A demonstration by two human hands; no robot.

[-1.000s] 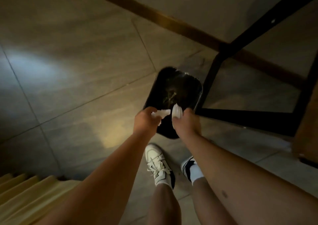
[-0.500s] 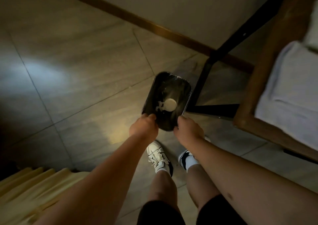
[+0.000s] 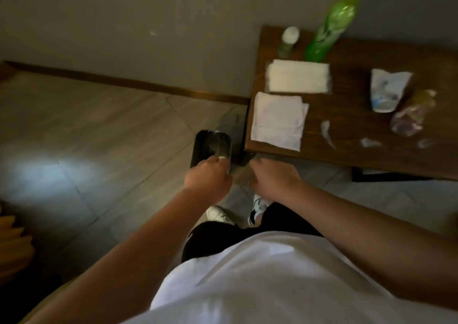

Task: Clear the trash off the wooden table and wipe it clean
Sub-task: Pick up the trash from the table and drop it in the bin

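Note:
The black trash bin [image 3: 207, 142] stands on the floor by the wooden table's [image 3: 347, 150] left corner, with pale scraps inside it. My left hand [image 3: 207, 178] hovers over the bin's near rim, fingers curled, nothing seen in it. Just right of the bin, my right hand [image 3: 272, 175] is blurred, loose and empty. On the table lie a crushed white cup [image 3: 388, 90], a crumpled wrapper [image 3: 410, 115] and small white scraps [image 3: 326, 130]. A white cloth [image 3: 277, 120] lies at the table's left edge.
A folded white towel [image 3: 297, 79], a green bottle [image 3: 329, 26] and a small bottle [image 3: 288, 41] stand at the table's back left. The wall runs behind. Tiled floor stretches left of the bin. Yellow fabric [image 3: 12, 244] sits at the lower left.
Both hands let go of white scraps, which dropped into the bin. My view has since lifted and swung right, bringing the tabletop into sight. My right hand has drifted right of the bin.

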